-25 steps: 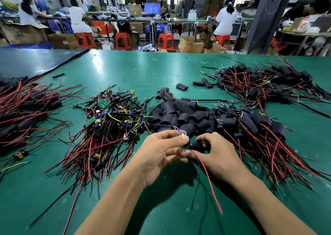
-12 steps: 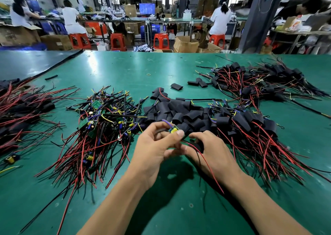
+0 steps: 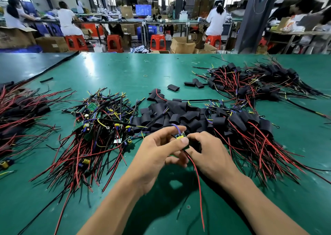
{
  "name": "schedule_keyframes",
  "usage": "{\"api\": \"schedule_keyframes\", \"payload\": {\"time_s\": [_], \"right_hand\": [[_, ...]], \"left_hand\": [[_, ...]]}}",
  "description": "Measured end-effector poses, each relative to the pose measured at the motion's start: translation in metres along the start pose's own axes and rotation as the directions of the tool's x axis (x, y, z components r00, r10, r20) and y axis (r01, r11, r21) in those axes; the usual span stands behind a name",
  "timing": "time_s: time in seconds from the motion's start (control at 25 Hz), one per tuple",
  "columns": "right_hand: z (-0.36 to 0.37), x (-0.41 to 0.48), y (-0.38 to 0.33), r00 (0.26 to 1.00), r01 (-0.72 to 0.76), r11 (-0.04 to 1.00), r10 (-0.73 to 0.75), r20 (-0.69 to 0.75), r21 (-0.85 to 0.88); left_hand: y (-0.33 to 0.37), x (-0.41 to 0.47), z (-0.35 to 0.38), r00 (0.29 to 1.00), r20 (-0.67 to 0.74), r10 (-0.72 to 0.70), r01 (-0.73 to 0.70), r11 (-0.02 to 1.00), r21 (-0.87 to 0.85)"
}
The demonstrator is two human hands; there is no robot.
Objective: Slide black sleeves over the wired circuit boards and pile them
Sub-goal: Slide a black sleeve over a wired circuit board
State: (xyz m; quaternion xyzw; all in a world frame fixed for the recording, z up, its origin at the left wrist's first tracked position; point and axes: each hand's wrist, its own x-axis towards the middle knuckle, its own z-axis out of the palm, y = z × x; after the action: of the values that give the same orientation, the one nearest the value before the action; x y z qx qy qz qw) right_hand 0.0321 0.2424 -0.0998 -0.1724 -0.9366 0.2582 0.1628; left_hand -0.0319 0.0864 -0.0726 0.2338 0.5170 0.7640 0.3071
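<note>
Board (image 3: 180, 136) is pinched by the left hand (image 3: 157, 156); what seems a sleeve (image 3: 196, 145) is gripped by the touching right hand (image 3: 211, 156). Bare table (image 3: 154, 220) is left between the wrists.

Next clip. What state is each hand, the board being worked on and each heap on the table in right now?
left hand, pinches the circuit board.
right hand, curled round a black sleeve, mostly hidden.
circuit board, held off the table, top end uncovered.
unsleeved boards heap, tangled, left of the hands.
empty sleeves heap, loose, beyond the hands.
sleeved boards heap, piled right of the hands.
</note>
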Motion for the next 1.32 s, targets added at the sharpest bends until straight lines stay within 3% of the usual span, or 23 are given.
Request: {"api": "schedule_keyframes", "payload": {"time_s": [0.08, 0.16, 0.24, 0.32, 0.4, 0.48, 0.56, 0.64, 0.72, 0.88, 1.08, 1.2, 1.24, 1.32], "right_hand": [[-0.001, -0.001, -0.002, 0.999, 0.007, 0.999, -0.005, 0.039, -0.043], [-0.002, -0.002, -0.003, 0.997, -0.003, 0.993, 0.013, 0.08, -0.119], [-0.003, -0.003, -0.004, 0.995, -0.01, 0.993, 0.021, 0.092, -0.115], [-0.002, -0.003, -0.005, 0.998, -0.002, 1.0, 0.003, 0.06, -0.025], [-0.001, -0.002, -0.008, 0.999, -0.036, 0.981, 0.036, 0.004, 0.19], [-0.002, 0.0, -0.014, 0.992, -0.121, 0.853, 0.122, 0.032, 0.508], [-0.003, 0.0, -0.021, 0.974, -0.221, 0.582, 0.17, 0.148, 0.782], [-0.005, 0.0, -0.028, 0.956, -0.286, 0.337, 0.164, 0.243, 0.897], [-0.005, -0.001, -0.032, 0.948, -0.313, 0.215, 0.134, 0.289, 0.925], [-0.005, -0.002, -0.034, 0.94, -0.338, 0.117, 0.102, 0.327, 0.934], [-0.023, 0.004, -0.029, 0.947, -0.281, -0.123, 0.128, 0.296, 0.952], [-0.038, 0.007, -0.023, 0.955, -0.26, -0.377, 0.037, 0.295, 0.889], [-0.039, 0.008, -0.021, 0.954, -0.265, -0.415, 0.018, 0.3, 0.87], [-0.036, 0.008, -0.022, 0.947, -0.29, -0.384, 0.017, 0.321, 0.877]], "left_hand": [[0.0, 0.0, -0.001, 0.999, -0.023, 0.047, -0.046, 0.998, 0.045], [-0.002, 0.001, -0.004, 0.992, -0.045, 0.115, -0.096, 0.95, 0.297], [-0.006, 0.0, -0.006, 0.984, -0.051, 0.17, -0.112, 0.816, 0.568], [-0.009, 0.001, -0.009, 0.978, -0.068, 0.199, -0.104, 0.736, 0.669], [-0.009, 0.002, -0.011, 0.974, -0.086, 0.208, -0.095, 0.726, 0.681], [-0.009, 0.003, -0.01, 0.977, -0.082, 0.198, -0.09, 0.726, 0.681], [-0.01, 0.002, -0.006, 0.974, -0.091, 0.205, -0.091, 0.73, 0.677], [-0.009, 0.002, -0.004, 0.96, -0.119, 0.252, -0.102, 0.715, 0.692], [-0.007, -0.001, -0.004, 0.949, -0.122, 0.291, -0.109, 0.666, 0.738], [-0.005, -0.001, -0.009, 0.967, -0.106, 0.232, -0.065, 0.627, 0.776], [-0.004, 0.003, -0.016, 0.989, -0.145, -0.007, 0.071, 0.892, 0.446], [-0.003, 0.004, -0.018, 0.98, -0.189, 0.065, 0.027, 0.894, 0.448], [-0.002, 0.004, -0.018, 0.98, -0.184, 0.07, 0.023, 0.887, 0.461], [0.0, 0.001, -0.014, 0.992, -0.117, 0.036, 0.019, 0.901, 0.434]]}}
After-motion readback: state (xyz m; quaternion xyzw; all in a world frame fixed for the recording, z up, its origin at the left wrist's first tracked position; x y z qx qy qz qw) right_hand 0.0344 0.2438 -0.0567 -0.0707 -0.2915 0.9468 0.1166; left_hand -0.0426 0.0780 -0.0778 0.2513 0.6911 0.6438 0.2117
